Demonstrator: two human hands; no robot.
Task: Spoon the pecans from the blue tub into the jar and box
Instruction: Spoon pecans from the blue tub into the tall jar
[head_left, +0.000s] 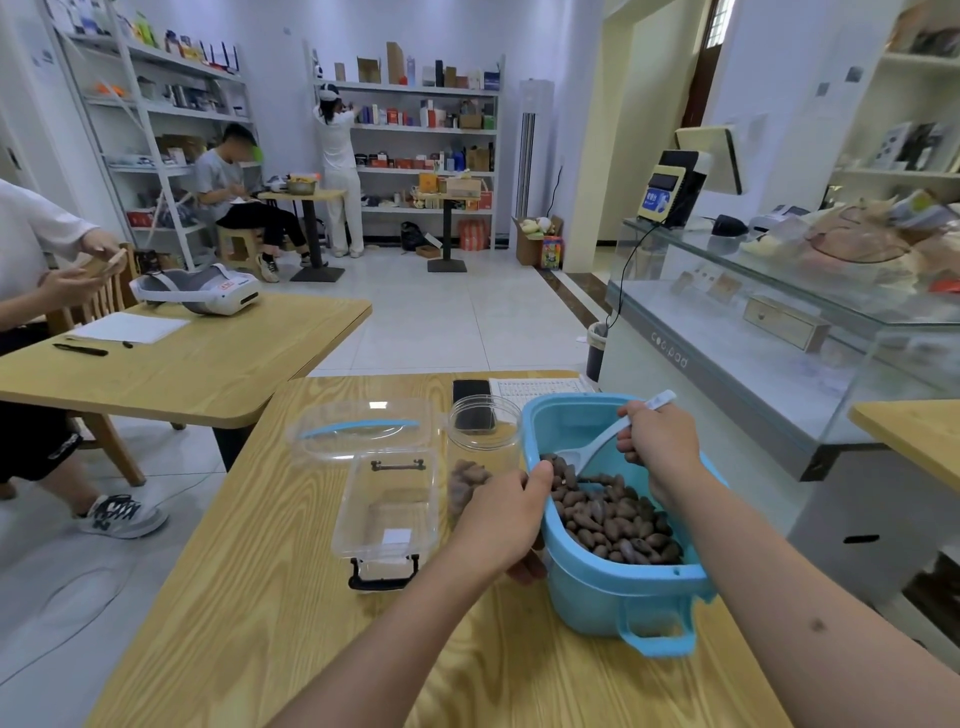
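On the wooden counter, going from left to right, the clear box lies open with its lid folded back toward 12 o'clock. Just at its 3 o'clock side stands the clear jar, with some pecans at the bottom. The left hand grips the near left rim of the blue tub, thumb over the edge. The pecans fill the tub's near part. The right hand has its fingers curled around the white spoon, whose bowl touches the pecans at the 10 o'clock side of the tub.
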